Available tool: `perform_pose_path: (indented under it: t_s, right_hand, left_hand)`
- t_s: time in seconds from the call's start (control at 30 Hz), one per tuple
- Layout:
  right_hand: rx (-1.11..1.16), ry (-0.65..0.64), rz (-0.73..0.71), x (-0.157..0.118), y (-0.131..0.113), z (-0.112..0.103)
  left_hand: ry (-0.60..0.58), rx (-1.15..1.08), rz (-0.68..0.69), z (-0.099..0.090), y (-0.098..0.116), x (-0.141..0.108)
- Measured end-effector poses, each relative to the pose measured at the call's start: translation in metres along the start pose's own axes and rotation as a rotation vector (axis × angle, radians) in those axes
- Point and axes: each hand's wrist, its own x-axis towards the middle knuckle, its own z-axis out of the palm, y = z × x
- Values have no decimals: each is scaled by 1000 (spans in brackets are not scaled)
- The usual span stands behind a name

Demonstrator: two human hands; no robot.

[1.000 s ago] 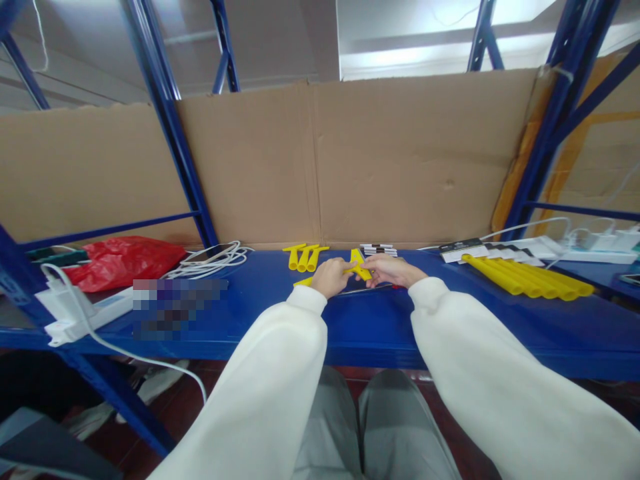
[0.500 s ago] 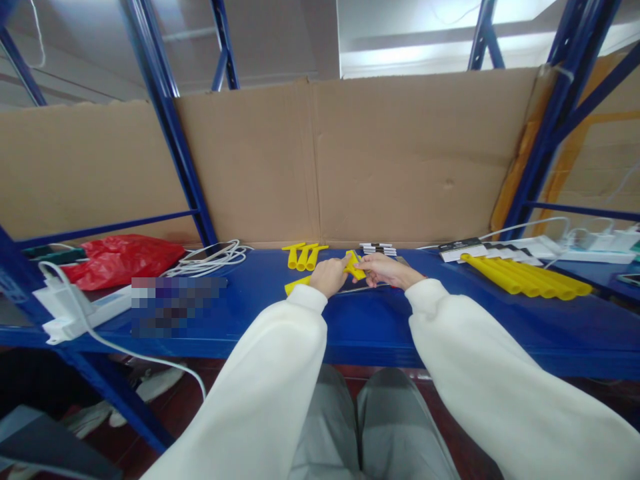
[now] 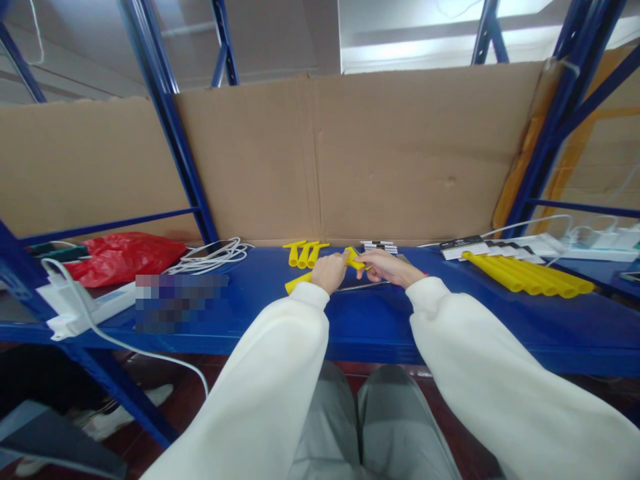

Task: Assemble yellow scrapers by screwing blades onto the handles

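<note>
Over a blue metal shelf (image 3: 370, 323), left hand (image 3: 329, 273) and right hand (image 3: 389, 267) are both grasping an angular yellow plastic piece (image 3: 353, 259), seemingly steadying it.

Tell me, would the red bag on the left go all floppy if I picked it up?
Probably: the red bag is covered in creases, so it looks thin and floppy. Its shine suggests it could feel a bit slippery. It looks puffed out, so something inside might make it heavier, but I can't see in.

Likely a workshop: metal racking (image 3: 175, 133), blue shelf (image 3: 253, 287), cardboard (image 3: 400, 160) along its back edge, power strip (image 3: 114, 304) near the front.
</note>
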Motion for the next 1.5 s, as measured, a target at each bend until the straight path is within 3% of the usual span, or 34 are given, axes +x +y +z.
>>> perform_pose_path:
  t_s: [0.13, 0.27, 0.67, 0.83, 0.93, 1.07, 1.17, 1.3, 1.4, 1.5]
  right_hand:
    - [25, -82, 26, 0, 0, -3]
    - [33, -86, 28, 2, 2, -4]
    - [-26, -46, 21, 1, 5, -3]
    - [-109, 17, -52, 3, 2, 1]
    - [-344, 198, -112, 6, 1, -15]
    - [-903, 706, -104, 10, 12, -56]
    - [-1033, 678, 39, 14, 27, -81]
    - [-1028, 577, 138, 20, 41, -91]
    - [-1035, 546, 142, 22, 42, -88]
    - [-1117, 532, 215, 18, 36, -82]
  left_hand:
    - [22, -10, -3, 4, -2, 1]
    - [17, -14, -6, 2, 0, 0]
    - [0, 10, -16, 0, 1, 0]
    - [36, -16, -52, 1, 0, 1]
    - [74, -72, -110, -1, -2, 0]
    - [187, -172, -214, -3, -10, 1]
    - [331, -358, -280, -3, -18, 7]
    - [564, -853, -385, -7, -26, 19]
    - [613, -1232, -521, -15, -29, 22]
    - [600, -1490, -532, -22, -28, 20]
